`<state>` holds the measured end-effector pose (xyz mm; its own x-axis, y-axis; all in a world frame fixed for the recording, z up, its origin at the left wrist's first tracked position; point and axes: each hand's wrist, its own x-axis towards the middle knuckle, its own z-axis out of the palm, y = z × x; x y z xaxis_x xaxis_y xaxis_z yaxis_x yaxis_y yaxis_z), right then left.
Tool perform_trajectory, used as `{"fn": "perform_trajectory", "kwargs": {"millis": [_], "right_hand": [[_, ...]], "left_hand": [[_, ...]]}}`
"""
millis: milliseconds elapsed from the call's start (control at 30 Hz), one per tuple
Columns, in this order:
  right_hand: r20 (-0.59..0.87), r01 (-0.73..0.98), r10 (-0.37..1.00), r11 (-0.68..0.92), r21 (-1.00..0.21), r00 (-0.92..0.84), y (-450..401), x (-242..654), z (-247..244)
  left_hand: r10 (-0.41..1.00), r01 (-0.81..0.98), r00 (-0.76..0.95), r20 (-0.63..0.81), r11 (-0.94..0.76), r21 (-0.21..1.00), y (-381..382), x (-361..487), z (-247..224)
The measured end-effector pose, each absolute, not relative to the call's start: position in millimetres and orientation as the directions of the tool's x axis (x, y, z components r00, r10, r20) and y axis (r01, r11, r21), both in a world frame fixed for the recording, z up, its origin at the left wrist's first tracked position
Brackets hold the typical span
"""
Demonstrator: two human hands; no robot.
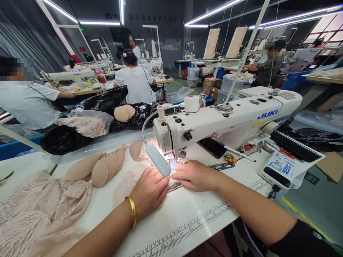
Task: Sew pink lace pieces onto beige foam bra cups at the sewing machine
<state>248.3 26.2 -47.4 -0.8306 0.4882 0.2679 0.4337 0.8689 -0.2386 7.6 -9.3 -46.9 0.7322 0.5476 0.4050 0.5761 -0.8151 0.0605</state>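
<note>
A white sewing machine reaches across the white table, its needle area lit by a grey lamp on a bendable neck. Just left of the needle, my left hand has its fingers curled down beside the lamp; their tips and anything under them are hidden. My right hand is closed with fingertips pressed together at the presser foot, and what it pinches is too small to make out. Pale lace fabric lies beside my left hand. Beige oval pads are fanned out farther left.
More lace covers the table's left side. Right of the needle lie a black phone, dark snips and an orange-handled screwdriver. A ruler strip runs along the front edge. Black plastic bags and people at machines are beyond.
</note>
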Motion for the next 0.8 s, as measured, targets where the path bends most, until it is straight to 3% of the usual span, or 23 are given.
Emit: {"fn": "perform_trajectory", "kwargs": {"millis": [533, 800], "right_hand": [[0.316, 0.537, 0.626, 0.777, -0.328, -0.713, 33, 238, -60], [0.33, 0.533, 0.617, 0.785, -0.315, -0.714, 29, 238, -59]], "left_hand": [[0.548, 0.589, 0.692, 0.47, -0.805, 0.071, 17, 3, -50], [0.569, 0.597, 0.704, 0.424, -0.798, 0.08, 16, 5, -46]]}}
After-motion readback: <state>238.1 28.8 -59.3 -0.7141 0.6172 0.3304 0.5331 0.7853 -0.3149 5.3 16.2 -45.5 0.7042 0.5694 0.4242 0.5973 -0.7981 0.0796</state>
